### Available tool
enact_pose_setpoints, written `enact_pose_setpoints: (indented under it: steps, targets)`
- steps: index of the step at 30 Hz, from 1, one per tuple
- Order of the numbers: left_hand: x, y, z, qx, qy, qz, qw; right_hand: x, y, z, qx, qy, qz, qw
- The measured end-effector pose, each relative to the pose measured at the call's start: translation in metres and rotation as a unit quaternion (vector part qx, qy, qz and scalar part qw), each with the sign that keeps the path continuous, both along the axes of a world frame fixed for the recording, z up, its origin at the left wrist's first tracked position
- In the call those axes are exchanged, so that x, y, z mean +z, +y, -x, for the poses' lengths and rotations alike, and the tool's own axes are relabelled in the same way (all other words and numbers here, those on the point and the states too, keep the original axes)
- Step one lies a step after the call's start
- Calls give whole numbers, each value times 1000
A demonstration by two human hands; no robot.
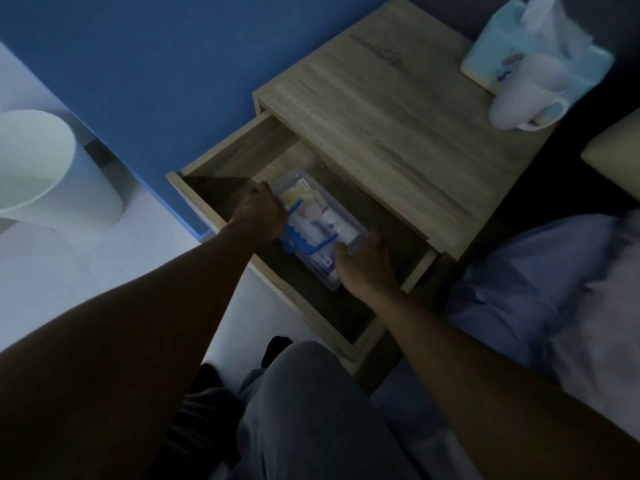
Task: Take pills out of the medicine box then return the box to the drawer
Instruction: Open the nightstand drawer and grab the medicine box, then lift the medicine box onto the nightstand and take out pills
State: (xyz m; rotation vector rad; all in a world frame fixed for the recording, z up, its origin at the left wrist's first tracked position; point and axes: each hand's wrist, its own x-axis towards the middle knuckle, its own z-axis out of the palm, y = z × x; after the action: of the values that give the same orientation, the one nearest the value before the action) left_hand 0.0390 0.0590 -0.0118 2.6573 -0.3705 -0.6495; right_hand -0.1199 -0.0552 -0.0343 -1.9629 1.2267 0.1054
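The clear medicine box point(313, 226) is lying in the open drawer point(221, 157), left hand point(261, 214) and right hand point(367, 265) gripping its opposite ends.

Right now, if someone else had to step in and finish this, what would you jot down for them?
Left hand: gripping one end of the clear medicine box.
Right hand: gripping the opposite end.
The box, lid shut with its blue handle on top, sits inside the open drawer of the wooden nightstand.
Done: drawer open, box grasped.
Unclear: whether the pills are already out; none are visible.
Left: if not, lift the box, take pills, return it, close the drawer.
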Motion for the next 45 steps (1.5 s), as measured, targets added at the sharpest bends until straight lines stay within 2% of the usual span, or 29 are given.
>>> enact_pose_setpoints:
  steps: [3, 9, 16, 20, 25, 33, 38, 45]
  targets:
    - [-2, -6, -7, 26, 4, -22, 999, -3, 7, 1, -44, -34, -55, 997]
    - [4, 7, -6, 69, 56, 78, 993, 10, 12, 2, -79, -54, -83, 992]
    - [61, 13, 0, 66, -48, 112, 990, 62, 17, 17, -90, -163, -165, 969]
    - [96, 24, -2, 117, -138, 124, 976, 95, 18, 16, -63, -195, -160, 966]
    - [132, 29, -17, 138, -188, 170, 957, 132, 1, -11, -10, -211, -131, 969]
    - [161, -14, -84, 139, -183, 227, 946, 168, -61, -83, -43, -260, -107, 959]
    - [145, -51, -122, 131, -144, 252, 948, 161, -95, -119, -60, -266, -83, 959]
    - [119, -73, -156, 106, -117, 260, 953, 140, -119, -148, -78, -250, -107, 959]
